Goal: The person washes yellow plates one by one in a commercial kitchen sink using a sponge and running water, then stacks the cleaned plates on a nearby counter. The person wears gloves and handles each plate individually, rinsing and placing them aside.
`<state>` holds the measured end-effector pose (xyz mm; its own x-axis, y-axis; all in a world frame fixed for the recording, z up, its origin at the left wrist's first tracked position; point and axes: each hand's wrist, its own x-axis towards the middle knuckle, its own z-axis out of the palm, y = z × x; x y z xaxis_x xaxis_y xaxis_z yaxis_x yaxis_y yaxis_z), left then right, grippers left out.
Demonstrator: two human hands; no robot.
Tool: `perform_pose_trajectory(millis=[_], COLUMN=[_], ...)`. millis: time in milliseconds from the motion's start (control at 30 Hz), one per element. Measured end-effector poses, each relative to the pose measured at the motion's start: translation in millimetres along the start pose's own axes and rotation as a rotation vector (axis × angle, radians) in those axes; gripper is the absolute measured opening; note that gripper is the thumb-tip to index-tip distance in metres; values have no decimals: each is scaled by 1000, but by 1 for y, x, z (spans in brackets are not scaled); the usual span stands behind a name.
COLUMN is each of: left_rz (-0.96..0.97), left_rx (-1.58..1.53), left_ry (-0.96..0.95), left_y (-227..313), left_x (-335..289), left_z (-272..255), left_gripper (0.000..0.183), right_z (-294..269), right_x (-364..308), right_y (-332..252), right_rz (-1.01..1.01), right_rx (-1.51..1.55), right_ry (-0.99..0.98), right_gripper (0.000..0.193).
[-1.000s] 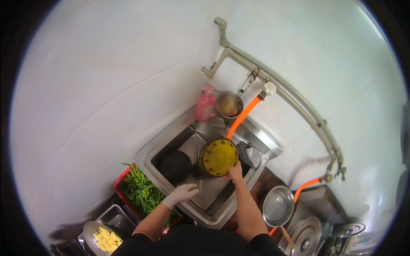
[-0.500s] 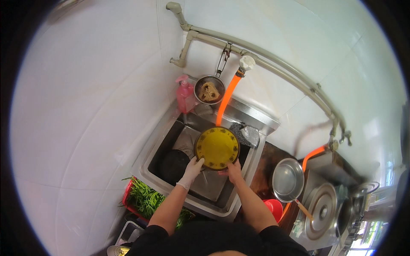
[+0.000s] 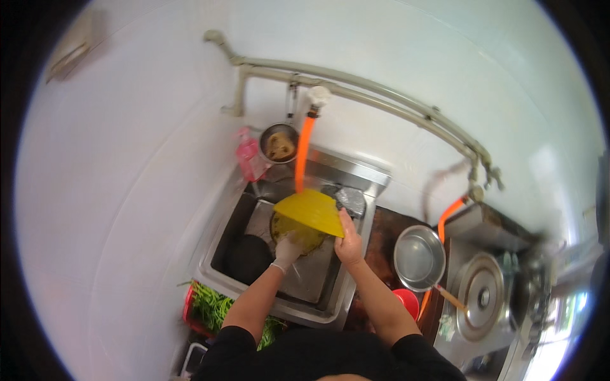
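Note:
My right hand (image 3: 348,241) grips the edge of a yellow plate (image 3: 312,211), which is tilted up over the sink. Partly under it is a second yellow plate (image 3: 311,241) with dark marks round its rim. My left hand (image 3: 290,247), in a pale glove, is at this lower plate, its fingers smeared by motion. Whether they grip it or only touch it, I cannot tell. A round black pan-like thing (image 3: 246,259) lies in the left part of the steel sink (image 3: 206,270). An orange hose (image 3: 304,152) hangs from the tap, its lower end hidden behind the raised plate.
Behind the sink stand a pink pump bottle (image 3: 250,155) and a hanging strainer (image 3: 279,143) holding a tan scrubber. A steel pan (image 3: 419,258), a red bowl (image 3: 408,300) and a large lid (image 3: 481,296) are on the right. Leafy greens (image 3: 216,306) fill a red container at lower left.
The yellow plates were together in both hands; now my right hand has tilted one up, showing another beneath. My left hand has moved in over the lower plate. The whole view has shifted.

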<state>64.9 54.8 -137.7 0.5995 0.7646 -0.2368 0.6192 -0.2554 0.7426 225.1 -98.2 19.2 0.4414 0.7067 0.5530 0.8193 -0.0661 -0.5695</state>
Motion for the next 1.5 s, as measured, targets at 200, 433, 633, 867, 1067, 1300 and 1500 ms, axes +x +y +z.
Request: perform_pose_trajectory(millis=[200, 433, 633, 867, 1067, 1300, 1500], left_rz=[178, 321, 344, 341, 293, 169, -326], left_rx=[490, 448, 217, 471, 462, 133, -544], left_ry=[-88, -161, -13, 25, 258, 411, 213], left_y=[4, -18, -18, 14, -2, -41, -30], left_x=[9, 24, 37, 36, 8, -15, -5], left_z=[13, 24, 11, -15, -32, -35, -23], left_gripper=[59, 26, 21, 41, 43, 22, 33], right_z=[-53, -228, -372, -469, -490, -499, -493], right_x=[-21, -104, -191, -241, -251, -269, -303], right_y=[16, 71, 92, 118, 168, 259, 285], right_rz=[-14, 121, 310, 575, 773, 1152, 1090], right_rx=[-5, -462, -787, -1080, -1027, 657, 865], right_ry=[268, 497, 673, 702, 895, 1654, 1673], right_gripper=[75, 69, 71, 90, 70, 36, 40])
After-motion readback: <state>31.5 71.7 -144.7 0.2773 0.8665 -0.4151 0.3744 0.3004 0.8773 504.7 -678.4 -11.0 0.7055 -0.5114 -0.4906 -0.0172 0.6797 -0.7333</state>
